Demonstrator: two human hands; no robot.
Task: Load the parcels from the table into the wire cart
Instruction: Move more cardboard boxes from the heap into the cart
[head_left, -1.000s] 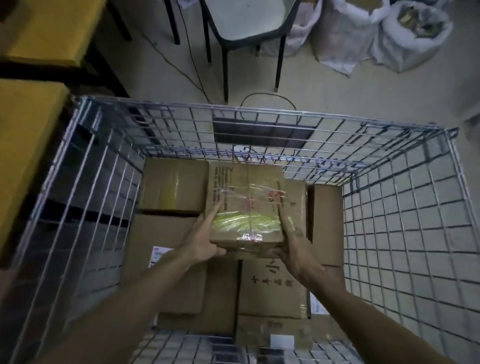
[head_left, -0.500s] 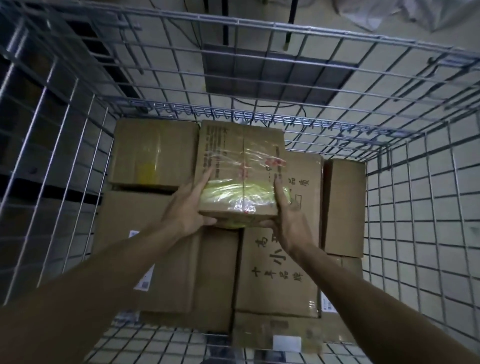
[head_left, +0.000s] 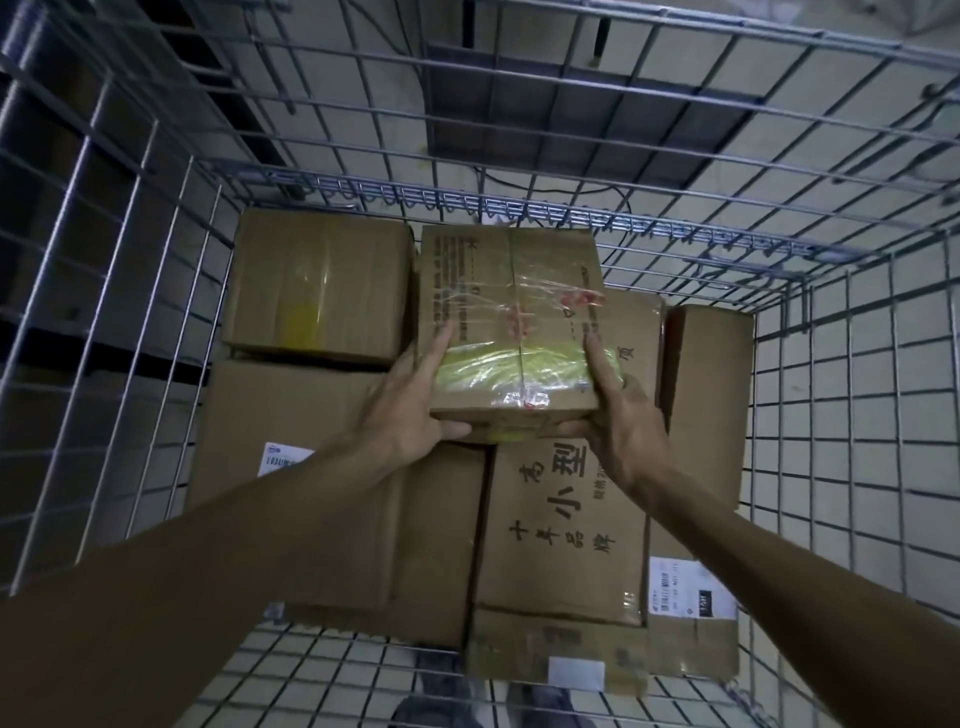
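Observation:
Both arms reach down into the wire cart (head_left: 130, 270). A small cardboard parcel (head_left: 509, 317) with clear tape and a yellow-green band sits between my hands, above the boxes lying in the cart. My left hand (head_left: 410, 410) grips its left near corner, fingers up the side and thumb under the front edge. My right hand (head_left: 618, 415) grips the right near corner the same way. Under it lies a printed box (head_left: 566, 535) with large black characters. Whether the parcel rests on that box or hangs just over it is unclear.
Several other cardboard boxes fill the cart floor: one at the back left (head_left: 317, 286), a large one at the left (head_left: 291, 415), a tall one at the right (head_left: 711, 395), a labelled one at the front right (head_left: 691, 592). Wire walls rise on all sides.
The view has dropped deeper into the cart and closer to the boxes. The parcel has gone down with both hands toward the stacked boxes; the grip is unchanged.

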